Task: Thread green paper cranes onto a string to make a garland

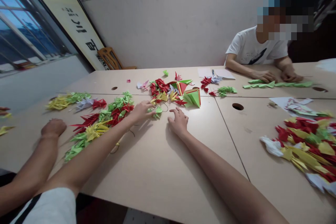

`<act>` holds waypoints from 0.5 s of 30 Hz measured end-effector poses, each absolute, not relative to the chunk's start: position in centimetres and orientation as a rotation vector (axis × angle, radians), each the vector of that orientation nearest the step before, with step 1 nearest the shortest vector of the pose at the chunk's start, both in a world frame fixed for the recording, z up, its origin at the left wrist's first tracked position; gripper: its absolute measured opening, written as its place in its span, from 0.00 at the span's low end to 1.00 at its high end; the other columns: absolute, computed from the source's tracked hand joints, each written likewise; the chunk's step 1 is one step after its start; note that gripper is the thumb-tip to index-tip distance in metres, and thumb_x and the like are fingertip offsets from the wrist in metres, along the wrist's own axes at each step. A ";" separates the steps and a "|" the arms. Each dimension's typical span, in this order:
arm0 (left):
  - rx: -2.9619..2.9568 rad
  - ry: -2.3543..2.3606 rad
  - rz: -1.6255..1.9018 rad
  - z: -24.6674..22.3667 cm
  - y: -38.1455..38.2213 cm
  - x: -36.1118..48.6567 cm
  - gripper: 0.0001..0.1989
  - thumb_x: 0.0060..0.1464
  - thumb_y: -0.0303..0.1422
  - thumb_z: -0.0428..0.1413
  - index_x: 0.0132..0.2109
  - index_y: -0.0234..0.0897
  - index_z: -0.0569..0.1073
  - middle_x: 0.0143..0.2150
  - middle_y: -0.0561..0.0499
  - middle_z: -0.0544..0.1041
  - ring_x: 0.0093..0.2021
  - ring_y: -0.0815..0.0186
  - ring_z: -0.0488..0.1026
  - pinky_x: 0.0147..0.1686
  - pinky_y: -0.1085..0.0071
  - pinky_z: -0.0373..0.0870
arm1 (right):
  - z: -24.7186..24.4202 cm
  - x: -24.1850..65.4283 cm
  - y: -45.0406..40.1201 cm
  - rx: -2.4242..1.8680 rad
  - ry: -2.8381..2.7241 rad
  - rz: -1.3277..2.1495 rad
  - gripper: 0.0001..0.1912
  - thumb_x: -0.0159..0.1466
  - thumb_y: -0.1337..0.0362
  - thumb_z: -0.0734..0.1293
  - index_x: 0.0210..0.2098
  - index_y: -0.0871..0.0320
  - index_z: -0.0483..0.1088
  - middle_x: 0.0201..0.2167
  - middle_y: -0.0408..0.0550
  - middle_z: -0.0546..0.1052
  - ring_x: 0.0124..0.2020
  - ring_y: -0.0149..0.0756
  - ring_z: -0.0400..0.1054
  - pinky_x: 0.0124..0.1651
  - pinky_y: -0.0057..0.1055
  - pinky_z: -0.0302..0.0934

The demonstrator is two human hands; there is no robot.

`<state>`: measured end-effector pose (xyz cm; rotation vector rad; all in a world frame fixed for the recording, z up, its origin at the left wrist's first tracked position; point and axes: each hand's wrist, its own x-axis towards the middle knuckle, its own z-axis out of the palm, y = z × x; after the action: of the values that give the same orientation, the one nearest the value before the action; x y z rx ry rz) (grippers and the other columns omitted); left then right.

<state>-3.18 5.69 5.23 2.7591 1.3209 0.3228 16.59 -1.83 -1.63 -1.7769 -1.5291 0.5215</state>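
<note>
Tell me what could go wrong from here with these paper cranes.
The left hand is right by the loose thread, so it could snag and tangle it. Dragging that thread might pull apart the red and green paper cranes. Small cranes could also slip into the round tabletop hole.

We log a free passage over the tabletop (157,168) from our right hand (179,121) toward the heap of paper cranes (301,143) at right. Directly ahead, the red-and-green origami pile (160,89) obstructs our left hand (141,111), with the crane row (112,115) just beside it.
</note>
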 end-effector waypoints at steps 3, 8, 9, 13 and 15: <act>2.768 1.298 0.266 3.8 5.4 -3.1 0.19 0.55 0.43 0.57 0.50 0.38 0.76 0.49 0.42 0.74 0.50 0.55 0.70 0.49 0.60 0.66 | -1.6 16.6 -1.9 -1.778 -1.528 0.518 0.18 0.60 0.65 0.62 0.50 0.52 0.69 0.64 0.53 0.61 0.66 0.41 0.51 0.61 0.43 0.44; 2.802 1.188 0.198 3.7 4.8 -5.2 0.14 0.53 0.27 0.52 0.43 0.40 0.79 0.50 0.45 0.76 0.52 0.58 0.69 0.53 0.60 0.62 | -1.4 16.5 -1.9 -1.779 -1.527 0.522 0.18 0.60 0.65 0.62 0.50 0.52 0.70 0.64 0.53 0.62 0.65 0.41 0.52 0.61 0.43 0.44; 2.806 1.189 0.158 3.9 4.7 -5.7 0.15 0.51 0.24 0.51 0.41 0.40 0.80 0.50 0.46 0.76 0.53 0.57 0.68 0.54 0.60 0.62 | -1.3 16.5 -1.9 -1.779 -1.527 0.524 0.18 0.60 0.65 0.62 0.50 0.52 0.69 0.64 0.53 0.62 0.65 0.41 0.52 0.61 0.43 0.44; 2.773 1.222 -0.009 5.0 4.3 -7.1 0.18 0.42 0.21 0.50 0.36 0.40 0.81 0.48 0.47 0.78 0.51 0.56 0.70 0.51 0.61 0.62 | -1.1 16.5 -2.0 -1.791 -1.535 0.534 0.18 0.60 0.66 0.62 0.50 0.52 0.69 0.64 0.53 0.61 0.66 0.40 0.51 0.61 0.43 0.44; 2.747 1.297 -0.039 5.5 4.1 -6.9 0.16 0.44 0.23 0.49 0.34 0.40 0.81 0.45 0.47 0.79 0.50 0.56 0.70 0.49 0.62 0.62 | -1.1 16.5 -2.0 -1.797 -1.541 0.535 0.18 0.60 0.66 0.62 0.50 0.52 0.69 0.64 0.53 0.61 0.66 0.41 0.51 0.61 0.42 0.44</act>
<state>-6.91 4.09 5.47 2.7465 1.2968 -0.0391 16.54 -2.00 -1.10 -1.7966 -1.5408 0.5349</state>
